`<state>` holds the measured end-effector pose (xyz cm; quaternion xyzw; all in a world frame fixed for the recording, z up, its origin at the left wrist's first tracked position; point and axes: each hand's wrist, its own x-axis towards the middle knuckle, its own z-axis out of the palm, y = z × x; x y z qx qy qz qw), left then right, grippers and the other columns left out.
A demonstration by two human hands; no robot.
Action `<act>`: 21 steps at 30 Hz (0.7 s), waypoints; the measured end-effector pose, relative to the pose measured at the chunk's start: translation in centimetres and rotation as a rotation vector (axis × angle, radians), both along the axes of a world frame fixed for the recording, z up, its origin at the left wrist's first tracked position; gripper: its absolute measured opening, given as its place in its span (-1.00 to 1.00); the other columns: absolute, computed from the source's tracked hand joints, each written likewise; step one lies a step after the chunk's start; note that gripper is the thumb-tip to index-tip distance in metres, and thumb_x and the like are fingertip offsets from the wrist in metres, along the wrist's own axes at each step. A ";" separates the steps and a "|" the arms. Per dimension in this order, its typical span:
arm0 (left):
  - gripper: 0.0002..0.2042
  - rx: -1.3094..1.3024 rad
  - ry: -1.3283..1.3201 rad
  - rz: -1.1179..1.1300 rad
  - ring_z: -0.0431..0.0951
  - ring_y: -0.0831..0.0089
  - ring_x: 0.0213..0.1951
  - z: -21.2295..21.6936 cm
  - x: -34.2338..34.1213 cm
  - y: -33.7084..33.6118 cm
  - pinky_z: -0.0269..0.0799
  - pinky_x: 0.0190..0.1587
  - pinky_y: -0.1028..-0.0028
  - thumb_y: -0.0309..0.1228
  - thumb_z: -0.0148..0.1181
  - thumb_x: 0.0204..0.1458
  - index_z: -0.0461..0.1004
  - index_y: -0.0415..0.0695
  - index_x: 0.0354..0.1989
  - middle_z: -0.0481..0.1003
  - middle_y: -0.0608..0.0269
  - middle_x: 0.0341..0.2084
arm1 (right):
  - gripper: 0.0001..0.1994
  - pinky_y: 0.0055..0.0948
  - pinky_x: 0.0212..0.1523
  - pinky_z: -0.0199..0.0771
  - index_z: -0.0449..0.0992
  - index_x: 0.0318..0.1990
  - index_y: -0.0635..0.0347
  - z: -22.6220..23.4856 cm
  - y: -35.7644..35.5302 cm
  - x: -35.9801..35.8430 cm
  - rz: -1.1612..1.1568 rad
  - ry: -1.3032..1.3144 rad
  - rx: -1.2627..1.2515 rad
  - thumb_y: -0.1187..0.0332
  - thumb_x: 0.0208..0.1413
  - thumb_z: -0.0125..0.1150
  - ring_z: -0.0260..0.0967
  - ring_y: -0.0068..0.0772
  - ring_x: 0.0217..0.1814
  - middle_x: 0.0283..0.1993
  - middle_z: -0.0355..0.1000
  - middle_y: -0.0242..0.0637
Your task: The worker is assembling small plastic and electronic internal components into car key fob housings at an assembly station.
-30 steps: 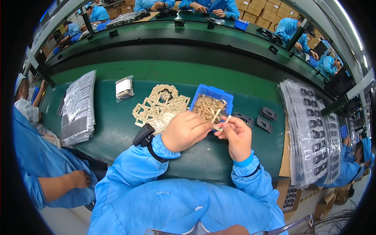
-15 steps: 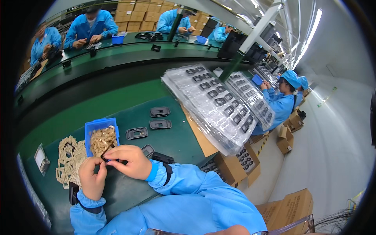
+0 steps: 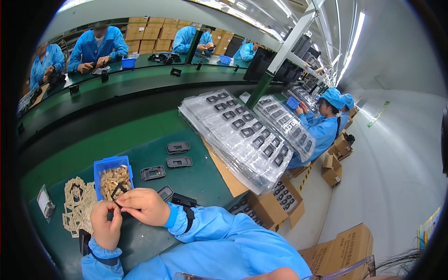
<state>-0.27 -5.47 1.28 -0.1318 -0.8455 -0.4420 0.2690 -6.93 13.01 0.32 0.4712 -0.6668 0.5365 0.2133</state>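
- Left hand (image 3: 106, 221) and right hand (image 3: 145, 205) pinch a black frame (image 3: 119, 191) between fingers
- Blue bin (image 3: 111, 163) just on their far side
- Pale frames (image 3: 74, 217) lie left on the surface (image 3: 200, 182)

From my remote place, I saw 1 passage over the green bench (image 3: 207, 179), between the dark housings (image 3: 179, 165) and the stacked clear trays (image 3: 219, 135). The blue bin (image 3: 109, 163) obstructed the way beyond the right hand (image 3: 145, 205). The beige pile (image 3: 77, 205) narrowed the room beside the left hand (image 3: 106, 225).
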 end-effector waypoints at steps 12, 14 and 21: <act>-0.84 -0.263 0.211 0.037 0.40 0.04 -0.45 0.5 -0.3 -0.6 0.27 -0.39 0.20 -0.67 0.19 -0.18 0.36 -0.23 -0.42 0.35 0.05 -0.54 | -0.84 -0.25 -0.25 0.53 0.60 -0.18 0.36 0.5 0.1 0.4 0.057 -0.092 0.051 0.58 0.07 0.29 0.54 -0.04 -0.25 -0.23 0.56 -0.07; -0.83 -0.325 0.231 0.082 0.41 0.03 -0.44 0.9 -0.5 -0.7 0.27 -0.40 0.19 -0.67 0.19 -0.19 0.36 -0.23 -0.42 0.34 0.05 -0.54 | -0.86 -0.30 -0.30 0.50 0.59 -0.18 0.36 0.4 0.3 0.3 0.005 -0.102 0.035 0.59 0.08 0.28 0.52 -0.11 -0.30 -0.25 0.55 -0.10; -0.86 -0.350 0.155 0.270 0.46 0.10 -0.42 -0.1 -1.5 -1.5 0.34 -0.37 0.19 -0.63 0.30 -0.07 0.43 -0.22 -0.40 0.42 0.11 -0.54 | -0.89 -0.54 -0.50 0.27 0.61 -0.16 0.34 1.4 1.0 0.6 -0.123 -0.279 -0.083 0.59 0.18 0.25 0.35 -0.53 -0.48 -0.29 0.53 -0.22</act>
